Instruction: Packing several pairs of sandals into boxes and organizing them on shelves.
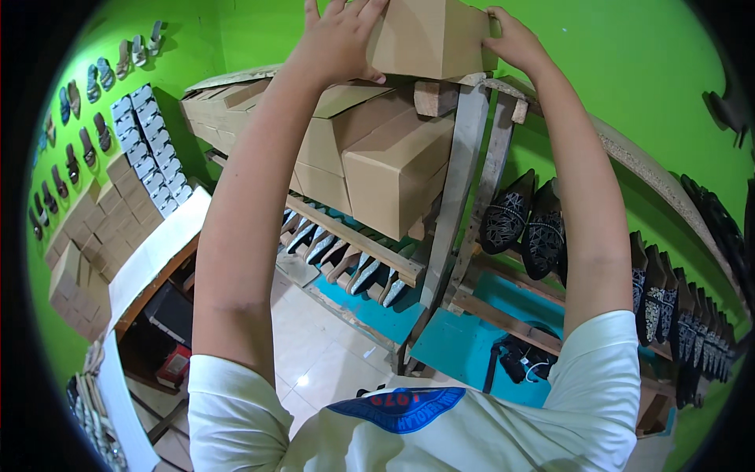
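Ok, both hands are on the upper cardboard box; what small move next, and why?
Perhaps press the upper cardboard box gently down to test its seating: the left hand and right hand are on opposite sides, but its underside is hidden.

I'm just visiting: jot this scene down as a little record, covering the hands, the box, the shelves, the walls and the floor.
Left hand: fingers spread, against the box's left side
Right hand: at the box's right side
Box: brown cardboard, cut off by the picture's top edge
Shelves below: more cardboard boxes, then a row of shoes
Wall: bright green, sandals displayed at left
Floor: pale tiles
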### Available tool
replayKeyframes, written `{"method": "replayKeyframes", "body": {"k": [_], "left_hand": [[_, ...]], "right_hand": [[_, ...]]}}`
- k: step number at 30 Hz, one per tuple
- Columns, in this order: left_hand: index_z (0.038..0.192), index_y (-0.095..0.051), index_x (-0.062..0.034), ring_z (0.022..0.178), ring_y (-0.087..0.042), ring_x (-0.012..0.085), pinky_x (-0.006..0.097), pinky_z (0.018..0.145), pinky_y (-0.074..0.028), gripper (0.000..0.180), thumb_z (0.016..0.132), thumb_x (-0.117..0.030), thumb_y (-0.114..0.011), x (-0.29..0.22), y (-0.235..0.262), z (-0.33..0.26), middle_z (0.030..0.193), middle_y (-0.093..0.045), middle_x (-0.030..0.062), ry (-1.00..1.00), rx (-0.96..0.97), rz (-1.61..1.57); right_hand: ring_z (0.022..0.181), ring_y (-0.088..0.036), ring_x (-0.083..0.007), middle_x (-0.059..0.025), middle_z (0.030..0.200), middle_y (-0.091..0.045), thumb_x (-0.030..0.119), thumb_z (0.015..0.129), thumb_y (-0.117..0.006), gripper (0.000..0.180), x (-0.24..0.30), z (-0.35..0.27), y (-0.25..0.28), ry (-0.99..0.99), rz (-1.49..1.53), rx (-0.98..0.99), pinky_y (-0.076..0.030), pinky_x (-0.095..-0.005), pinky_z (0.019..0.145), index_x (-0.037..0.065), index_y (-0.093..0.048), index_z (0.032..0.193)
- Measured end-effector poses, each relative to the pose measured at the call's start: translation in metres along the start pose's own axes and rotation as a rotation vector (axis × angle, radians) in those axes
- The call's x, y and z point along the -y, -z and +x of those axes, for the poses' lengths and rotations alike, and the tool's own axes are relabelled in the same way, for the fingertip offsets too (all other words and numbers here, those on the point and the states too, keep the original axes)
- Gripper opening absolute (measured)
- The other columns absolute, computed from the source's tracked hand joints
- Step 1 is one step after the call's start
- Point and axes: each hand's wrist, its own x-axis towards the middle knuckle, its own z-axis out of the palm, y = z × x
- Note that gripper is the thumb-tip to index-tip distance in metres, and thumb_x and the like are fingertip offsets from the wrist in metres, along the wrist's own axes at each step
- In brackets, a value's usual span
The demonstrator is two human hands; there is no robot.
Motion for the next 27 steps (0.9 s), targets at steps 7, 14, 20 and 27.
{"method": "replayKeyframes", "body": {"k": [7, 14, 20, 27], "left_hand": [[0.132, -0.027, -0.0070, 0.126, -0.029, 0.0360, 0.065, 0.100, -0.011, 0.107, 0.046, -0.047, -0.078, -0.013, 0.029, -0.002, 0.129, -0.041, 0.0146, 0.201, 0.210, 0.060], [0.135, -0.021, -0.0071, 0.128, -0.025, 0.0360, 0.065, 0.101, -0.010, 0.110, 0.050, -0.047, -0.078, 0.041, -0.004, -0.036, 0.134, -0.035, 0.0136, -0.194, -0.291, -0.255], [0.141, -0.005, -0.0088, 0.131, -0.021, 0.0360, 0.062, 0.103, -0.009, 0.119, 0.053, -0.043, -0.078, 0.019, 0.015, -0.031, 0.142, -0.023, 0.0133, 0.345, 0.382, 0.245], [0.130, -0.036, -0.0152, 0.128, -0.028, 0.0305, 0.067, 0.100, -0.009, 0.082, 0.064, -0.049, -0.071, 0.026, -0.006, -0.049, 0.135, -0.037, 0.0070, 0.459, 0.429, 0.191]], "right_hand": [[0.101, -0.054, -0.0359, -0.0233, 0.108, -0.056, 0.014, 0.069, -0.060, 0.045, 0.004, -0.001, 0.005, 0.043, 0.036, -0.033, -0.044, -0.0384, 0.085, 0.001, -0.051, 0.111], [0.102, -0.054, -0.0354, -0.0230, 0.109, -0.056, 0.014, 0.072, -0.058, 0.047, 0.033, -0.001, 0.009, 0.067, 0.016, -0.041, -0.044, -0.0377, 0.086, 0.002, -0.049, 0.117], [0.118, -0.044, -0.0316, -0.0152, 0.126, -0.048, 0.011, 0.073, -0.059, 0.061, -0.024, 0.005, -0.010, 0.146, 0.105, 0.010, -0.037, -0.0320, 0.097, 0.011, -0.038, 0.130], [0.120, -0.043, -0.0296, -0.0196, 0.130, -0.043, 0.013, 0.075, -0.060, 0.071, 0.000, -0.010, -0.016, -0.105, 0.188, 0.060, -0.037, -0.0354, 0.097, 0.016, -0.028, 0.138]]}}
